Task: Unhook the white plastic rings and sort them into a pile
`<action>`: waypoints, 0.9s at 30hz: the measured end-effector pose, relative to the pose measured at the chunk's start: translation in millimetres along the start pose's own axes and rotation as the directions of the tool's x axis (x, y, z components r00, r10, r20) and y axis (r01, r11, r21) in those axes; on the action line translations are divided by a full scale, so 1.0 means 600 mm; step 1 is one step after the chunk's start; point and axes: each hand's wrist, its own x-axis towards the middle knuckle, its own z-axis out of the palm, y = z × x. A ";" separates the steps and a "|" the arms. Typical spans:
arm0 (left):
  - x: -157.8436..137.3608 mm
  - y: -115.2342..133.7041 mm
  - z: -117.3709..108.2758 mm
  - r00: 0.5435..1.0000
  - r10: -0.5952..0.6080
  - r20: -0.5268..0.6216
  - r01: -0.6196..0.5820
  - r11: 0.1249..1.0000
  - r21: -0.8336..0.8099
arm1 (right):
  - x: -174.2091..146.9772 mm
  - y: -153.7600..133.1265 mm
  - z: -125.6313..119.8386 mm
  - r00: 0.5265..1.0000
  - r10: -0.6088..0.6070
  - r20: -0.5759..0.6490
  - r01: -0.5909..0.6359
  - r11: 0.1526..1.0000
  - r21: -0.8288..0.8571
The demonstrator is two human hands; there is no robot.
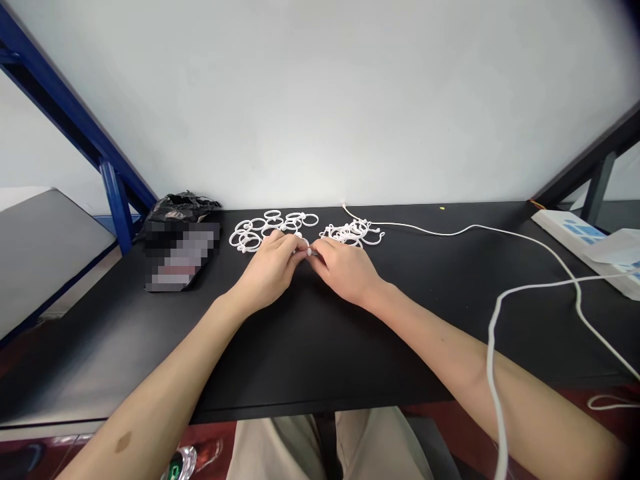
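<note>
My left hand and my right hand meet fingertip to fingertip above the black table. Between them they pinch a white plastic ring, mostly covered by the fingers; a small knob on it shows at the join. Behind my left hand lies a loose pile of closed white rings, several with small knobs. Just beyond my right hand is a second pile of white rings, some of them open with looped ends.
On the left of the black table lie a dark blurred-out item and a crumpled black plastic bag. A white cable crosses the right side and passes over my right forearm. A white-and-blue package sits far right.
</note>
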 end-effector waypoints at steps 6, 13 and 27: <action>-0.002 -0.004 0.000 0.997 0.010 -0.075 -0.004 0.996 0.089 | -0.003 0.001 -0.001 0.998 0.065 -0.022 -0.063 0.993 0.097; -0.001 -0.013 -0.003 0.995 0.033 -0.092 -0.014 0.980 0.199 | -0.009 -0.010 0.004 0.994 0.031 0.108 -0.065 0.945 0.320; 0.024 -0.013 0.013 0.917 -0.392 -0.073 0.372 0.908 -0.195 | 0.007 -0.022 0.007 0.980 0.196 -0.028 -0.184 0.954 0.235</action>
